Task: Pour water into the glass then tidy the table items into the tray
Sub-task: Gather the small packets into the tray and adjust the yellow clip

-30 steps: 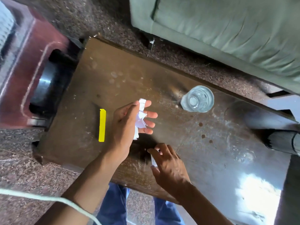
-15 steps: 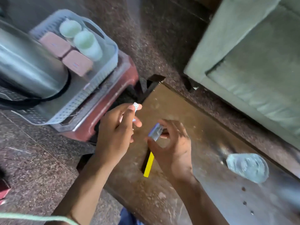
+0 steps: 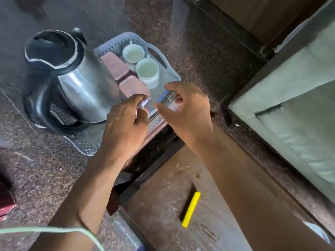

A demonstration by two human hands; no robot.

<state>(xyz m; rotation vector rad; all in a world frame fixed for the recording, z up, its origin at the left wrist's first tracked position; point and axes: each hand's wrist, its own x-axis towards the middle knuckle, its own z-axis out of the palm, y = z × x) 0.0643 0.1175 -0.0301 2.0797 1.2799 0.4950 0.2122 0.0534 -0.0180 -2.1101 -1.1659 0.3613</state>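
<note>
Steel kettle (image 3: 76,84) takes up the left half of the grey perforated tray (image 3: 170,69), with two pink lidded boxes (image 3: 125,77) and two pale green cups (image 3: 141,62) packed in beside it. Each box has a small label on its lid, but I can't read any writing.

From where I'm watching, both hands hang over the tray's near corner. My left hand (image 3: 125,124) is curled tight around crumpled white paper (image 3: 142,105). My right hand (image 3: 186,113) pinches a small blue-edged packet (image 3: 166,97) between thumb and fingertips; its print is too blurry to read.

Worn brown wooden table (image 3: 163,201) sits below, with a yellow stick (image 3: 191,209) lying on it and only a sliver of the glass (image 3: 317,230) peeking past my right forearm. Speckled stone floor (image 3: 36,174) all around, green sofa (image 3: 297,113) on the right.
</note>
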